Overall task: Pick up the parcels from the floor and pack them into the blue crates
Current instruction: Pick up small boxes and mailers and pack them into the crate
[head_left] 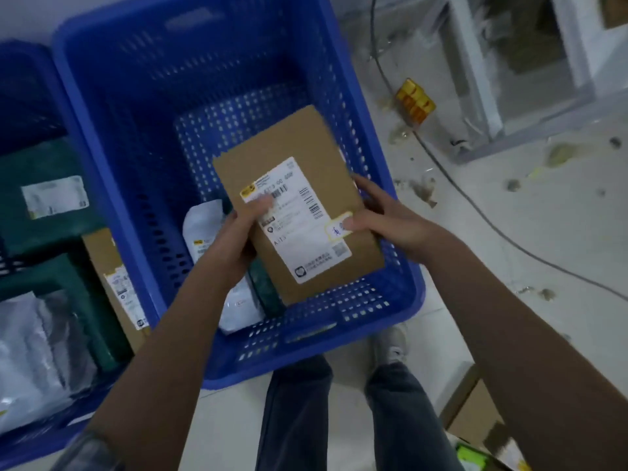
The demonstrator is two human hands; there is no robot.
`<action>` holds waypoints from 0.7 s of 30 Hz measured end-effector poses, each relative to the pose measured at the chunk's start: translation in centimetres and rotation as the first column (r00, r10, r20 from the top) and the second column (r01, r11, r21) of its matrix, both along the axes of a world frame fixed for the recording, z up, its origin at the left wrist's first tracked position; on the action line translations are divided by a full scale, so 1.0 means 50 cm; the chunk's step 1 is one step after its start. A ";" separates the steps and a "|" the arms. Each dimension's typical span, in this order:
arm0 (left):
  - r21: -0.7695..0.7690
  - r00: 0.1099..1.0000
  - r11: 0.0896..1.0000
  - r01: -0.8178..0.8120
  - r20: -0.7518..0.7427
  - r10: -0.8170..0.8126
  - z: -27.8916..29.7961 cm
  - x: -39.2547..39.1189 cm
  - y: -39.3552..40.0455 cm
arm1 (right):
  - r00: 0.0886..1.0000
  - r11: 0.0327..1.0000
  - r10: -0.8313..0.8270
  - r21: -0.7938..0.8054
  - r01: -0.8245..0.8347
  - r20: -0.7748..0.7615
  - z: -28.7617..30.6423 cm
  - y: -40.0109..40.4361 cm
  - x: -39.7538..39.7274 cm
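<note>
Brown cardboard parcel (299, 205), flat, with a white shipping label (299, 220) facing up, is held over the near right part of the large blue crate (112, 137). My left hand (234, 243) grips its left edge, thumb pressed on the label; my right hand (390, 226) grips its right edge, thumb on a small yellow-bordered sticker (339, 227). Whether the parcel touches the crate floor I cannot tell. Under and to the left of it, inside the same crate, lie a white poly bag (204, 229) and a dark green parcel (266, 294), both partly covered by my left hand and the cardboard. A second blue crate (20, 447) stands on the left, touching the first, holding green parcels (44, 168), a cardboard parcel (112, 283) and grey bags (37, 351). On the dirty floor to the far right lie a yellow box (415, 100) and a dark cable (475, 212). An open carton (472, 413) sits near right.
</note>
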State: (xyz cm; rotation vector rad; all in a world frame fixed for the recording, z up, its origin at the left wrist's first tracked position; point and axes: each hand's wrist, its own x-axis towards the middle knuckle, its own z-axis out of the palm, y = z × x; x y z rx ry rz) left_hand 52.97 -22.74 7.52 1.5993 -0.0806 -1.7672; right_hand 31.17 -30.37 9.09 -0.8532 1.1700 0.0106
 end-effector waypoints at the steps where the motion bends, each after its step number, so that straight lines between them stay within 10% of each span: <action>1: -0.023 0.997 0.997 -0.071 -0.038 0.070 -0.016 0.018 0.000 | 0.996 0.996 0.085 0.010 -0.085 -0.012 -0.010 -0.027 0.017; 5: -0.016 0.981 0.988 -0.156 -0.115 0.153 -0.098 0.050 -0.001 | 0.973 0.978 0.209 0.007 -0.209 -0.095 -0.059 -0.118 0.069; 9: 0.059 0.912 0.912 -0.406 -0.028 0.408 -0.153 0.024 -0.010 | 0.939 0.937 -0.200 -0.335 0.099 -0.281 -0.123 -0.120 0.114; 13: 0.081 0.806 0.806 -0.587 -0.034 0.591 -0.219 -0.016 -0.028 | 0.900 0.915 -0.337 -0.323 0.244 -0.276 -0.192 -0.067 0.131; 21: 0.184 0.853 0.975 -0.128 0.521 0.014 -0.367 0.004 -0.022 | 0.939 0.922 -0.116 -0.387 -0.019 -0.323 -0.340 -0.116 0.132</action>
